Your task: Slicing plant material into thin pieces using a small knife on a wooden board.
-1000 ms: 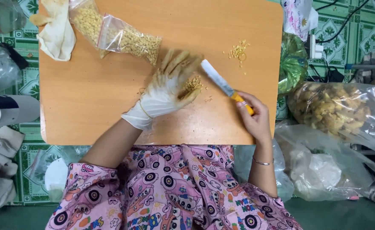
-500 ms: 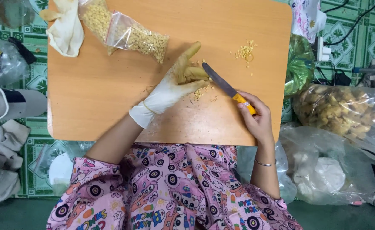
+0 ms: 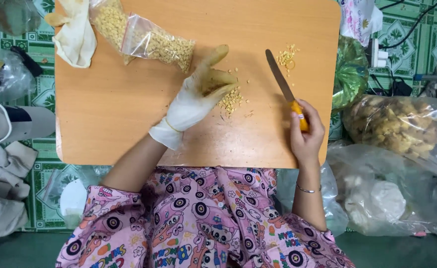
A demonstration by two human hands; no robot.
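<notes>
Cupping what looks like yellow chopped bits, the gloved left hand (image 3: 196,97) curls half-closed beside the small chopped pile (image 3: 231,100) mid-desk (image 3: 109,124). Keep those fingers clear of the orange-handled knife (image 3: 285,88), gripped firmly by the bare right hand (image 3: 306,134).

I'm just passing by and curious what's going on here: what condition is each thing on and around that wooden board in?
Left hand: in a stained white glove, raised, fingers curled over the small chopped yellow pile.
Right hand: bare, gripping the orange-handled knife, blade lying flat on the board.
Orange wooden board: scattered with crumbs.
Clear plastic bag of yellow bits: lying on its side.
Spare white glove: crumpled, unworn.
Large clear bag of tan chunks: full, beside the board.
</notes>
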